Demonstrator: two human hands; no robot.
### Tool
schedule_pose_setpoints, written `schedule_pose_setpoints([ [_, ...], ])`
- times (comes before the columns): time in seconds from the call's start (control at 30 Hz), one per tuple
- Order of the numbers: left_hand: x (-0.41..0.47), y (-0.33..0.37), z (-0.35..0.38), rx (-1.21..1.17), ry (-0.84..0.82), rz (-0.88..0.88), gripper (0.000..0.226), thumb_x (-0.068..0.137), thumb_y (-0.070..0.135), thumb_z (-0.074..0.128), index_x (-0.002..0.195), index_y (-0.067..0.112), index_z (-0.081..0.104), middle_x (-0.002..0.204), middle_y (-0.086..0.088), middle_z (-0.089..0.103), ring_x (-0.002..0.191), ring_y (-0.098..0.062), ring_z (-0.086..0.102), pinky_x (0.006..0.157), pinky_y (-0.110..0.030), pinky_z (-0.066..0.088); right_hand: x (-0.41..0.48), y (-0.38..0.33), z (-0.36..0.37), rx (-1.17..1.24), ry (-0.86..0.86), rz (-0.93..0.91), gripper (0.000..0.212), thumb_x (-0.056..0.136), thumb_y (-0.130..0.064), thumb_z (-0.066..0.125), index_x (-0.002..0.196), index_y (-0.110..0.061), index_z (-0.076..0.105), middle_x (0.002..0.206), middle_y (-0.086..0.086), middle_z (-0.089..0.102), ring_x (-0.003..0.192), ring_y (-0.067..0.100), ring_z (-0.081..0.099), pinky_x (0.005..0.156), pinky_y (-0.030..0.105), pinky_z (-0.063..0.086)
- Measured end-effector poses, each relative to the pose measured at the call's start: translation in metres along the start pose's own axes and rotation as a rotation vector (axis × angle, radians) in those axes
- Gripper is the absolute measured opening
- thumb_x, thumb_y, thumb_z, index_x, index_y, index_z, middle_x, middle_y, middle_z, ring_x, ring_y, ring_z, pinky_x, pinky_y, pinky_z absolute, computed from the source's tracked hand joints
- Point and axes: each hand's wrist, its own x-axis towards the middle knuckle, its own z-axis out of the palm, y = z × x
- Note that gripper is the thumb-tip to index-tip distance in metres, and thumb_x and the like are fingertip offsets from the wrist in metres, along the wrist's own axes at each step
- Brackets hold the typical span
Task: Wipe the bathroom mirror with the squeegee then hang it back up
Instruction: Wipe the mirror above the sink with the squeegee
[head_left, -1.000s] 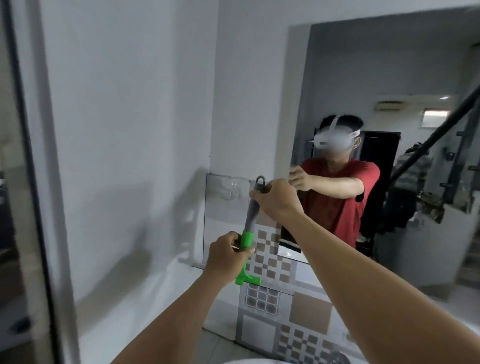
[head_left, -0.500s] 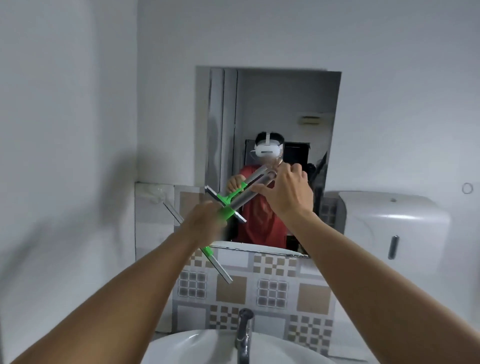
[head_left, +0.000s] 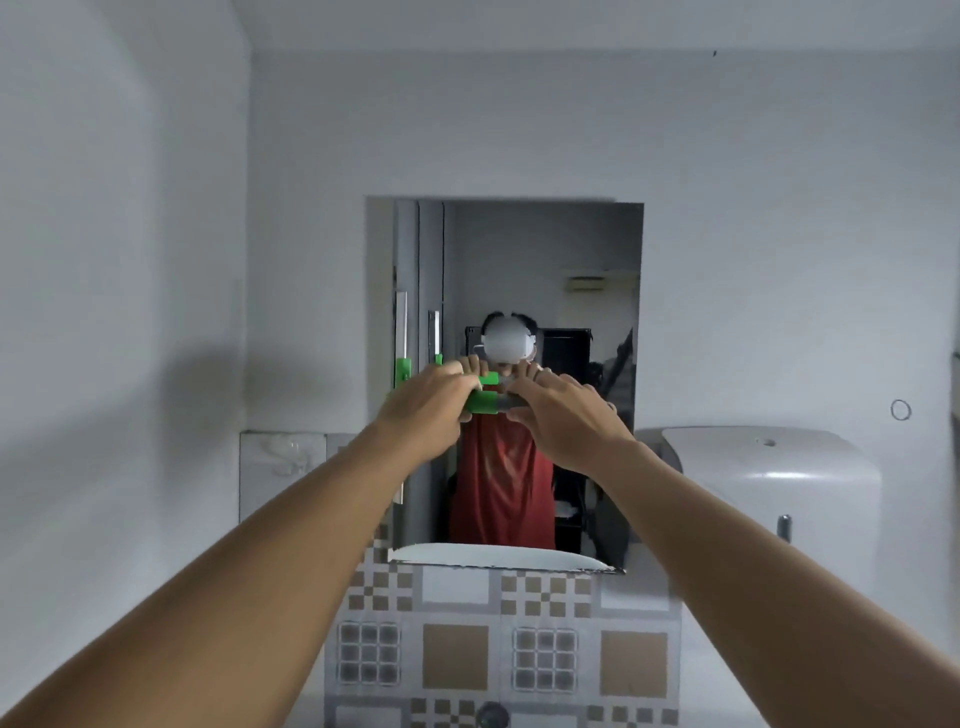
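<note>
The rectangular mirror (head_left: 540, 270) hangs on the white wall straight ahead. I hold the green and grey squeegee (head_left: 483, 401) level in front of it, handle running sideways. My left hand (head_left: 423, 410) grips the green part near the blade. My right hand (head_left: 563, 415) grips the grey handle end. The blade stands upright along the mirror's left side, a green piece (head_left: 402, 371) of it showing above my left hand. Whether the blade touches the glass cannot be told. The mirror reflects a person in a red shirt.
A clear hook plate (head_left: 283, 457) sits on the wall left of the mirror. A white dispenser (head_left: 769, 483) is mounted at the right. Patterned tiles (head_left: 498, 654) run below the mirror, with a tap top (head_left: 491, 716) at the bottom edge.
The view turned from the left wall to face the mirror. The squeegee went from upright near the hook, through a tilt, to a level handle with the blade raised at the mirror's left side.
</note>
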Motion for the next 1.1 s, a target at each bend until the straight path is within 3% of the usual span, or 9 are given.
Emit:
schedule_pose_setpoints([
  [0.07,0.005,-0.006,0.006,0.003,0.194,-0.001,0.036,0.090,0.005,0.067,0.125,0.010,0.062,0.122,-0.008,0.062,0.112,-0.027,0.060,0.092,-0.043,0.056,0.016,-0.001,0.003,-0.013,0.048,0.003,0.031,0.104,-0.037,0.045,0.127,-0.020,0.058,0.119,0.003,0.064,0.107,0.026,0.062,0.084,0.045,0.052],
  [0.17,-0.009,-0.011,0.034,-0.040,0.464,0.145,0.028,0.091,0.005,0.065,0.119,0.006,0.064,0.116,-0.014,0.066,0.104,-0.028,0.064,0.084,-0.036,0.059,0.041,-0.003,0.007,-0.033,0.114,0.015,0.028,0.105,-0.032,0.045,0.128,-0.021,0.056,0.117,0.001,0.066,0.108,0.026,0.063,0.085,0.050,0.054],
  [0.23,-0.025,-0.014,0.066,-0.007,0.379,0.276,0.028,0.092,0.011,0.061,0.120,0.010,0.063,0.123,-0.014,0.065,0.106,-0.026,0.065,0.080,-0.028,0.056,0.058,-0.001,0.009,-0.034,0.142,0.011,0.029,0.104,-0.028,0.045,0.131,-0.024,0.052,0.111,0.003,0.065,0.102,0.028,0.063,0.081,0.052,0.055],
  [0.33,-0.032,-0.033,0.113,0.008,0.133,0.170,0.041,0.098,0.029,0.051,0.137,0.018,0.050,0.142,-0.007,0.052,0.125,-0.021,0.055,0.090,-0.025,0.052,0.085,0.005,0.012,-0.026,0.152,0.017,0.038,0.103,-0.023,0.047,0.139,-0.033,0.041,0.110,0.005,0.064,0.097,0.029,0.063,0.080,0.052,0.056],
  [0.4,-0.020,-0.050,0.133,0.012,0.104,0.066,0.059,0.097,0.033,0.053,0.152,0.020,0.035,0.156,-0.005,0.035,0.142,-0.022,0.039,0.109,-0.032,0.047,0.103,0.010,0.012,-0.055,0.129,0.026,0.053,0.102,-0.016,0.048,0.145,-0.042,0.032,0.111,0.004,0.061,0.099,0.027,0.061,0.083,0.051,0.055],
  [0.47,0.000,-0.063,0.143,0.035,0.097,0.023,0.079,0.093,0.035,0.059,0.160,0.020,0.019,0.167,-0.009,0.017,0.153,-0.028,0.020,0.123,-0.042,0.032,0.121,0.017,0.011,-0.100,0.100,0.025,0.067,0.099,-0.009,0.048,0.150,-0.047,0.025,0.110,0.003,0.056,0.102,0.025,0.057,0.085,0.049,0.054],
  [0.57,0.026,-0.076,0.151,0.078,0.114,-0.023,0.090,0.092,0.036,0.061,0.162,0.024,0.006,0.170,-0.015,0.000,0.156,-0.033,0.003,0.127,-0.047,0.017,0.143,0.026,0.012,-0.145,0.095,0.009,0.080,0.096,-0.004,0.055,0.150,-0.051,0.019,0.105,0.002,0.050,0.100,0.024,0.055,0.083,0.048,0.055],
  [0.83,0.046,-0.087,0.169,0.058,0.141,-0.042,0.084,0.096,0.025,0.056,0.162,0.027,0.003,0.170,-0.014,-0.003,0.156,-0.033,-0.002,0.128,-0.045,0.015,0.184,0.033,0.008,-0.246,0.068,-0.030,0.075,0.098,-0.013,0.047,0.153,-0.052,0.016,0.118,0.009,0.050,0.111,0.030,0.052,0.092,0.051,0.050],
  [1.1,0.047,-0.092,0.174,0.040,0.166,-0.026,0.085,0.095,0.025,0.059,0.162,0.029,0.007,0.170,-0.013,0.000,0.157,-0.032,-0.001,0.128,-0.045,0.015,0.196,0.043,-0.002,-0.321,0.044,-0.080,0.079,0.098,-0.013,0.050,0.155,-0.052,0.010,0.100,0.002,0.037,0.105,0.030,0.051,0.088,0.049,0.048],
])
